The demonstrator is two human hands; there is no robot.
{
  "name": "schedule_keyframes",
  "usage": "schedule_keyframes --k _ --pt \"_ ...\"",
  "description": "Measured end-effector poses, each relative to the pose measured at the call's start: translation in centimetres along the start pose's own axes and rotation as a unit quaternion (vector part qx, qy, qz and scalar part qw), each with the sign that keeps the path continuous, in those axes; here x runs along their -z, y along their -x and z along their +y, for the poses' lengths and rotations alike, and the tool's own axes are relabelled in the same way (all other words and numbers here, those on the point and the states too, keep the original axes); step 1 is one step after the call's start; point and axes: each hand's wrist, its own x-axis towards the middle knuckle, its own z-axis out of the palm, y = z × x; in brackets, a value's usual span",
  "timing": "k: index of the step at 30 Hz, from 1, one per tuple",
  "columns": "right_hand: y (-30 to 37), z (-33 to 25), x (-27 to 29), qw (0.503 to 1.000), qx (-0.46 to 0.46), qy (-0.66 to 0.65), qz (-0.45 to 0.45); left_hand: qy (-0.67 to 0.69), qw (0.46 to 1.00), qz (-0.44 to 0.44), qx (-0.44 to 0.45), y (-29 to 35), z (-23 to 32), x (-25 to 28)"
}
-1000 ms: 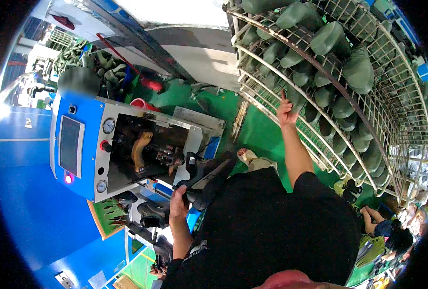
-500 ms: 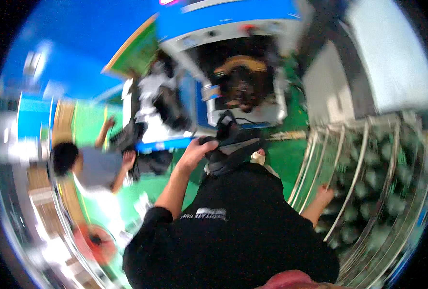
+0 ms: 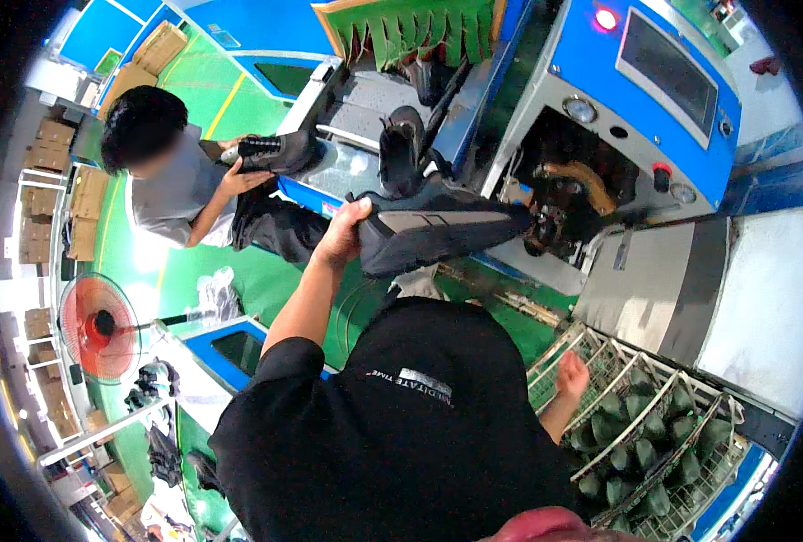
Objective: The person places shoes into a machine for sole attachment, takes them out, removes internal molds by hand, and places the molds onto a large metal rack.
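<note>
My left hand (image 3: 345,233) grips a black shoe (image 3: 451,230) by its heel end, thumb on top. The shoe lies on its side in the air, a grey panel facing up and its toe pointing right toward a machine. Empty, with loosely parted fingers, my right hand (image 3: 571,375) hangs low on the right over the edge of a wire rack (image 3: 591,343). Dark green, rounded foot-shaped pieces (image 3: 645,452) fill that rack. Beyond the held shoe, another black shoe (image 3: 400,149) rests on the conveyor (image 3: 356,122).
The blue and grey machine (image 3: 555,108) stands ahead right, its cavity holding a dark clamp with a tan curved part (image 3: 582,181). Left, a co-worker (image 3: 180,181) holds a black shoe (image 3: 280,152) in both hands. A red fan (image 3: 101,327) stands at the far left.
The view has turned left and sharpened, so the machine sits farther right. The shoe in my left hand now stretches out toward the machine. My right hand stays by the rack.
</note>
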Motion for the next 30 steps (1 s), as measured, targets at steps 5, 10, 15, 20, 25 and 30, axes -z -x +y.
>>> schedule_keyframes --k 5,10,15,20,25,30 --pt "-3.9 4.9 -5.9 0.764 0.064 0.624 -0.153 -0.087 0.986 -0.144 0.023 -3.2 5.2 1.6" --pt "-1.0 10.9 -9.6 0.905 -0.007 0.401 -0.14 -0.03 0.99 -0.13 -0.044 -5.1 6.6 6.2" --pt "0.6 10.7 -8.2 0.871 -0.014 0.486 -0.067 -0.08 0.987 -0.141 -0.016 -10.5 2.4 4.6" --pt "2.6 10.2 -11.2 0.921 -0.015 0.375 -0.107 -0.659 0.741 -0.006 -0.129 -15.5 -4.8 1.6" --pt "0.0 10.9 -14.2 0.932 -0.092 0.348 -0.03 -0.754 0.649 0.01 -0.102 -14.7 -6.4 1.1" --pt "-1.7 12.0 -19.8 0.871 -0.061 0.468 -0.134 -0.691 0.716 0.002 -0.103 -13.2 -3.9 4.3"
